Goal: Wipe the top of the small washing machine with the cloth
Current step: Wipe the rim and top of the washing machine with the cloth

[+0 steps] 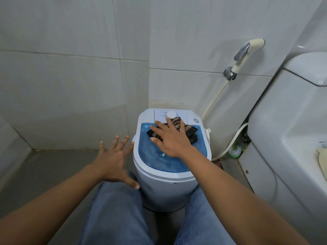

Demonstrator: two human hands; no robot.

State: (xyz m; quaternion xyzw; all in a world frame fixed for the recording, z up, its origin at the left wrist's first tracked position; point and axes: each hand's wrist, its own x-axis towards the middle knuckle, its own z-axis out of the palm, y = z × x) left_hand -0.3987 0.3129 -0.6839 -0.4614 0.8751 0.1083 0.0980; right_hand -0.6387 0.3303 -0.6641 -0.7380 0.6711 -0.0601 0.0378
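A right hand (170,140) presses a striped cloth (187,130) flat on the blue lid (157,156) of a small washing machine (159,190), fingers spread. The left hand (113,163) hovers beside it, fingers open and empty.

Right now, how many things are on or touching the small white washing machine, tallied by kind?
Folded black-and-tan striped cloth, lying on the translucent blue lid: 1
Bare hands: 2, the right hand flat on the cloth, the left hand spread at the washing machine's left side
White round dial on the control panel: 1
Total: 4
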